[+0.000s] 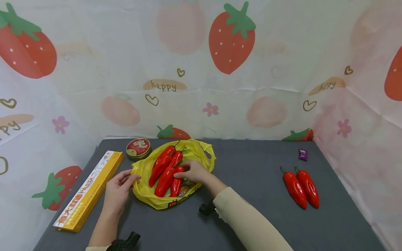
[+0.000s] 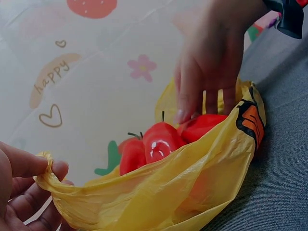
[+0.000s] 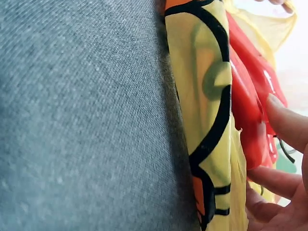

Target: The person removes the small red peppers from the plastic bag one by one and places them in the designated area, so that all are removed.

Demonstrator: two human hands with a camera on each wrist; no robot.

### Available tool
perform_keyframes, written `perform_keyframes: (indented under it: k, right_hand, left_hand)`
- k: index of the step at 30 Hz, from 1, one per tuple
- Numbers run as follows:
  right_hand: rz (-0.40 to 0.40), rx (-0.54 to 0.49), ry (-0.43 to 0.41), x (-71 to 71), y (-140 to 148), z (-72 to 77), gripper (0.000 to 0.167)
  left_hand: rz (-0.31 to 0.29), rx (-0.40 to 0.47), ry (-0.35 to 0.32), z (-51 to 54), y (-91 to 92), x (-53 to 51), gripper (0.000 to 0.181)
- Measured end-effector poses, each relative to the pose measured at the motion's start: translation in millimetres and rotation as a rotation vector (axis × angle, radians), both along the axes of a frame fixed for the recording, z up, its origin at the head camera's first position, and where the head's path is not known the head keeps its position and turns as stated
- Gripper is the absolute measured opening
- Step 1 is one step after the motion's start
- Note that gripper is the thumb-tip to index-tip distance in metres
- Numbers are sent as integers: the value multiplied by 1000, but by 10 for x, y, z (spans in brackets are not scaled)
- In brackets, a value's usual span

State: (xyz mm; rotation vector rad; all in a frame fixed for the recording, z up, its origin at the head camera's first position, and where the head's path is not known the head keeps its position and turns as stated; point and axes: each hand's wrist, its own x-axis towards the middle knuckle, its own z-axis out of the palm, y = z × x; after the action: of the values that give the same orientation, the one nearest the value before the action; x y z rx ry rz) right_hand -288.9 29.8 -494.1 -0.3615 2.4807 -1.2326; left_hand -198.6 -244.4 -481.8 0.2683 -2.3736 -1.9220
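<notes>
A yellow plastic bag (image 1: pixel 142 181) lies with its mouth spread, several glossy red chili peppers (image 1: pixel 163 183) heaped inside. At its left rim my left hand (image 1: pixel 117 191) pinches the plastic between thumb and fingers; the left wrist view shows this gathered edge (image 2: pixel 47 178) closely. My right hand (image 1: pixel 197 172) reaches in from the right and holds the rightmost pepper (image 1: pixel 176 187) near its stem end. In the right wrist view, the thumb (image 3: pixel 288 118) lies on one side of a pepper (image 3: pixel 250 139) and the fingers on the other. Other things beneath the peppers are mostly hidden.
Left of the bag lies a long yellow-and-white pasta box (image 1: pixel 89 191). A round red tin (image 1: pixel 138 148) stands behind the bag's left side. Two red chili peppers (image 1: pixel 295 188) and a small purple packet (image 1: pixel 303 154) lie at the right of the dark grey table (image 1: pixel 251 209).
</notes>
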Motion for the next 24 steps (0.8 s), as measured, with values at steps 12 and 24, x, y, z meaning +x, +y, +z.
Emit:
perform_keyframes:
  k: [12,24]
  right_hand:
    - [-70,-72,-8,38,-51,-4,43]
    - [-78,16,10,65,-97,4,36]
  left_hand:
    - [6,-18,0,-22,-8,-4,48]
    - [13,14,-24,-3,-16,-19,44]
